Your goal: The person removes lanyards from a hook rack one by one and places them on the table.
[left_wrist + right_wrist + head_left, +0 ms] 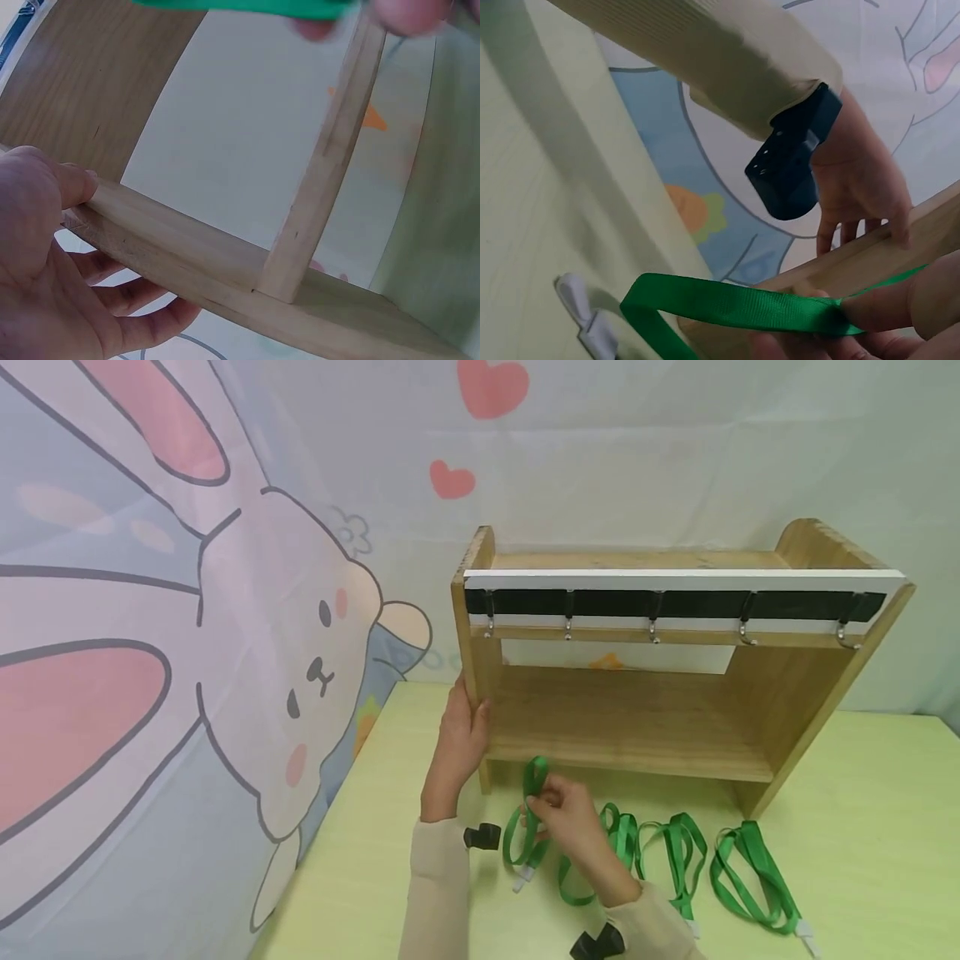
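My left hand (459, 735) grips the left side panel of a wooden shelf (637, 714), thumb on the front edge and fingers around the outside, as the left wrist view also shows. With my right hand (576, 817) I pinch a green lanyard (727, 304) between thumb and fingers. Its upper loop stands up in front of the shelf's lower left corner. From its lower end a pale plastic clip (589, 319) hangs close over the table. A row of metal hooks (654, 631) runs along the shelf's front upper rail, none with a lanyard on it.
Several more green lanyards lie on the pale table (360, 827), among them one by my right wrist (622, 835), one farther right (681, 860) and one at the far right (761, 877). A printed cloth (285, 610) with a cartoon rabbit hangs behind and left.
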Available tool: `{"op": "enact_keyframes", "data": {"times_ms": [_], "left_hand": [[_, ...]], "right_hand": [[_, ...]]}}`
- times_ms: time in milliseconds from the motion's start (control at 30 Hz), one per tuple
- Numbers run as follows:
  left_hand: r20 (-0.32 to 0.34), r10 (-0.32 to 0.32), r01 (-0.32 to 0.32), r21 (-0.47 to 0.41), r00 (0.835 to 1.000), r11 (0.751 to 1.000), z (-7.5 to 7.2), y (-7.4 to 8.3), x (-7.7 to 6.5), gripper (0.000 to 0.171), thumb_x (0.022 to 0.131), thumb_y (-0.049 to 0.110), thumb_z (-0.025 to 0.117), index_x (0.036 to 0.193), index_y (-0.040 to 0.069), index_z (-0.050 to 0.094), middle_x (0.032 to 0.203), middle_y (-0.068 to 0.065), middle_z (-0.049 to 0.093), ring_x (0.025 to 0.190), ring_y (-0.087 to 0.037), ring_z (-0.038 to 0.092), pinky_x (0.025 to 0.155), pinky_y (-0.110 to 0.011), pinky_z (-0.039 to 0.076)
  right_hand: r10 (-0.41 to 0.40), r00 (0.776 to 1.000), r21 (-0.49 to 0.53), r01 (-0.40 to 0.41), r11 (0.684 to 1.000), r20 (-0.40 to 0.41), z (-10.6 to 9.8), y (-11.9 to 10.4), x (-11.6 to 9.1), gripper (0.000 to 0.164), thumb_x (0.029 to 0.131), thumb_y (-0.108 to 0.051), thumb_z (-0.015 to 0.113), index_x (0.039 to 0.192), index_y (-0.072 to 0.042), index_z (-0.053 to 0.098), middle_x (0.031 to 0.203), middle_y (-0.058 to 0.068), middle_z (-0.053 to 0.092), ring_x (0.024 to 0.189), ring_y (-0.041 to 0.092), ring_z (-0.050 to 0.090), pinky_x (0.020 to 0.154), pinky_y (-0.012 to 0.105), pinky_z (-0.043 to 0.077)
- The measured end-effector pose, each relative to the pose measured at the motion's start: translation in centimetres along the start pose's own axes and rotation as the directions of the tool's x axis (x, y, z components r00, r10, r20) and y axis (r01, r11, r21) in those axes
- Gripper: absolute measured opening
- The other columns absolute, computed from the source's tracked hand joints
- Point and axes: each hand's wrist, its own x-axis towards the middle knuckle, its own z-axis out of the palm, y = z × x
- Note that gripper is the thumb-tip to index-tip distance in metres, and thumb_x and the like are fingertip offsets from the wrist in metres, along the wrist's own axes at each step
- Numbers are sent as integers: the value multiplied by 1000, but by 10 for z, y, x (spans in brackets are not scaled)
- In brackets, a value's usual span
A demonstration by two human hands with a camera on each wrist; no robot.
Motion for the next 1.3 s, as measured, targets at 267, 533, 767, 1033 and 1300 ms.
{"op": "enact_keyframes", "data": {"times_ms": [267, 533, 767, 1033, 1300], "left_hand": [[-5, 11, -11, -14, 1000, 1000, 0, 0, 0, 58, 107, 10, 44, 158, -2, 18, 139, -30, 45, 124, -45, 53, 97, -61, 47], [-14, -2, 2, -7, 1000, 1000, 0, 0, 1, 59, 107, 11, 44, 158, -2, 18, 140, -30, 45, 125, -45, 52, 98, -61, 45], [-9, -14, 14, -25, 1000, 1000, 1, 1, 0, 59, 107, 10, 43, 158, -3, 16, 142, -31, 43, 126, -46, 51, 99, -61, 45], [-10, -9, 9, -16, 1000, 1000, 0, 1, 0, 59, 107, 10, 43, 159, -2, 17, 141, -30, 43, 126, -45, 51, 99, -61, 46], [-6, -20, 20, -19, 1000, 1000, 0, 1, 0, 60, 107, 10, 43, 159, -2, 16, 141, -29, 43, 124, -43, 52, 98, -59, 46]], "right_hand": [[140, 990, -82, -140, 987, -2, 1, 17, 2, 13, 94, 7, 61, 105, 11, 66, 79, 15, 68, 66, 18, 62, 60, 44, 60], [212, 977, -44, -210, 977, 38, 0, 30, 8, 6, 94, 7, 59, 97, 12, 62, 83, 21, 72, 60, 20, 67, 53, 36, 58], [234, 971, -73, -231, 970, 42, 0, 37, 10, 6, 93, 7, 61, 94, 13, 63, 78, 20, 72, 53, 18, 65, 49, 29, 54], [242, 969, -114, -236, 965, 38, 1, 41, 11, 7, 93, 5, 62, 92, 11, 66, 69, 13, 70, 49, 17, 64, 48, 26, 52], [246, 969, -156, -238, 959, 30, 2, 43, 10, 11, 92, 3, 67, 82, 6, 65, 60, 11, 62, 45, 13, 60, 46, 24, 49]]}}
